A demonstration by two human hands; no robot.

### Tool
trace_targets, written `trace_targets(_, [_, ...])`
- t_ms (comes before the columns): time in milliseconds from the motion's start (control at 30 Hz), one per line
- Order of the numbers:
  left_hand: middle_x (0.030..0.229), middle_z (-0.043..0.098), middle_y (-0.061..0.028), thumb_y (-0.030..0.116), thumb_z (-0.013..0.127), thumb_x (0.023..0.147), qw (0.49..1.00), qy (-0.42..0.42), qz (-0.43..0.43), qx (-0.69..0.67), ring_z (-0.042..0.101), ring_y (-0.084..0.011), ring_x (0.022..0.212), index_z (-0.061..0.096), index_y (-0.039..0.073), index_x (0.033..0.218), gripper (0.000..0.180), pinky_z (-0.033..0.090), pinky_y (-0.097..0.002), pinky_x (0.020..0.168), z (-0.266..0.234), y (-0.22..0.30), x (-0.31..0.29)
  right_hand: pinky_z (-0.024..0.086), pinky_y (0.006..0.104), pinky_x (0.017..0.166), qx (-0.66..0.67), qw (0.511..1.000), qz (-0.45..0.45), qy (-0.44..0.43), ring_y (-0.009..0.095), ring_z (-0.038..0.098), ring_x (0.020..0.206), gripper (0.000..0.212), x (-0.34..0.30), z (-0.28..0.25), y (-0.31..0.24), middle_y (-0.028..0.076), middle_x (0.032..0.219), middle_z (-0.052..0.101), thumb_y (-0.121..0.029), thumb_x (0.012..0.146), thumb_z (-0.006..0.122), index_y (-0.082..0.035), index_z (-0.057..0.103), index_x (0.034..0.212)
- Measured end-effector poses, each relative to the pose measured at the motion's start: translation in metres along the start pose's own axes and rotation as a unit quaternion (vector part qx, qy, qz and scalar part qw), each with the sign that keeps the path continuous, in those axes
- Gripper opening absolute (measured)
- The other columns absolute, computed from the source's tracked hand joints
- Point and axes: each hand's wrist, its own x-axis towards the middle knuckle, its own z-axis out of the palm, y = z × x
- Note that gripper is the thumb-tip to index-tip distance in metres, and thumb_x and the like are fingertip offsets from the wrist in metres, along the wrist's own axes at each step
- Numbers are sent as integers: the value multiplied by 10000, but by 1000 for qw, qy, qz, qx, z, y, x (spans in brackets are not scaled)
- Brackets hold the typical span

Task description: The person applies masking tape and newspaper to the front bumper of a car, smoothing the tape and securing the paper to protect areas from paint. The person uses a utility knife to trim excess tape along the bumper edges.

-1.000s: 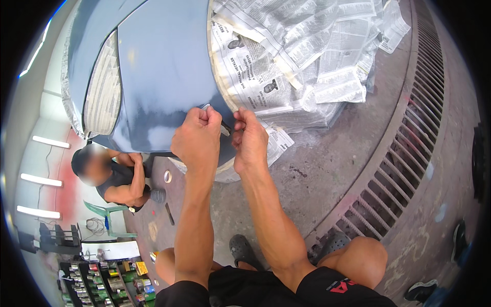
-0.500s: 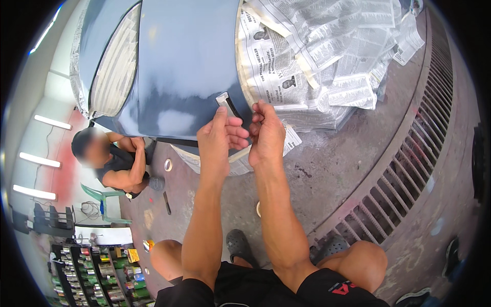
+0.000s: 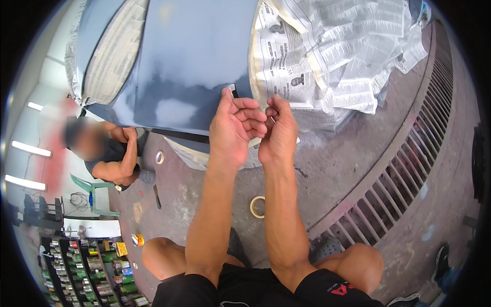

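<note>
Both my hands are raised over the lower edge of a grey-blue car body panel. My left hand is open, its palm turned toward me and its fingers loosely bent. Beside it, my right hand has thumb and fingers drawn together; whatever they pinch, if anything, is too small to make out. Newspaper masking, edged with pale tape, covers the part on the right, just beyond the right fingertips. A small silver and black piece shows on the panel behind my left thumb, mostly hidden.
On the floor lie a masking tape roll, another roll and a dark narrow strip. A co-worker sits at the left near a green chair. A floor grate curves along the right. Cans fill a rack.
In the picture, both hands have shifted slightly right, and the left now covers more of the silver and black piece. The view has shifted, so the nearer tape roll shows more fully.
</note>
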Motion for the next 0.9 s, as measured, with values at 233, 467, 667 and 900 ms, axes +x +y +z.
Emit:
trace_targets(233, [755,724,-95,692,472,1094,987,-26,-103,117,703,-218,641,700,66,910,692,570,-366,621,-90,-39,-28,346,250,618,-123,992,-23,-11,69,418,659,239,18,-26,10,-33,781,579,-281,1000,775,-59,723,928])
trace_targets(467, [998,738,-189,333,708,1006,776,-36,-101,622,732,-397,945,726,-9,1126,363,571,-479,834,-240,-298,-159,391,231,678,-304,949,-37,-77,49,488,730,262,29,-70,55,-57,797,627,-271,959,867,-50,742,892])
trace_targets(667, [1300,597,-243,270,707,980,810,71,-84,576,606,-463,1205,672,-9,1261,398,498,-539,1000,-187,-332,-185,395,232,648,-332,937,-80,-80,43,492,721,279,27,-71,72,-55,789,633,-285,990,844,-33,753,916])
trace_targets(900, [1222,630,-221,233,700,954,709,51,54,702,605,-427,1083,678,12,1098,265,487,-518,951,-211,-334,-169,419,244,674,-312,946,-42,-81,55,515,737,291,28,-74,80,-33,810,667,-306,1004,818,-24,771,949])
